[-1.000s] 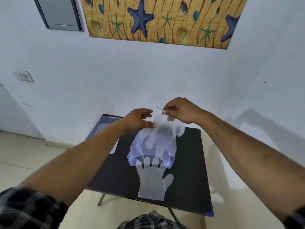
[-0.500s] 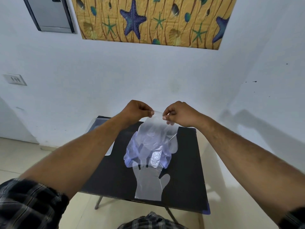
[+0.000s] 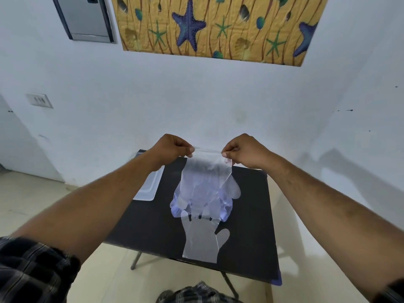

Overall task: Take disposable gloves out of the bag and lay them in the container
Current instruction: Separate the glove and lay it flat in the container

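Note:
A clear disposable glove point(image 3: 207, 171) hangs stretched by its cuff above the black table point(image 3: 249, 204). My left hand point(image 3: 172, 149) pinches the cuff's left corner and my right hand point(image 3: 244, 150) pinches the right corner. Under the hanging glove lies a crumpled clear bag point(image 3: 178, 206) with a bluish sheen. A second clear glove point(image 3: 203, 241) lies flat on the table near its front edge, fingers pointing away from me. The clear plastic container point(image 3: 148, 186) sits at the table's left edge, partly hidden by my left forearm.
The small folding table stands in a corner of white walls, with tiled floor to the left and below. A starfish picture point(image 3: 214, 27) and a grey panel point(image 3: 87, 18) hang on the wall above. A wall switch point(image 3: 39, 100) is at the left.
My left hand went from open fingers beside the glove to pinching its cuff. Both hands pulled apart, spreading the cuff wide, and the glove rose higher above the bag.

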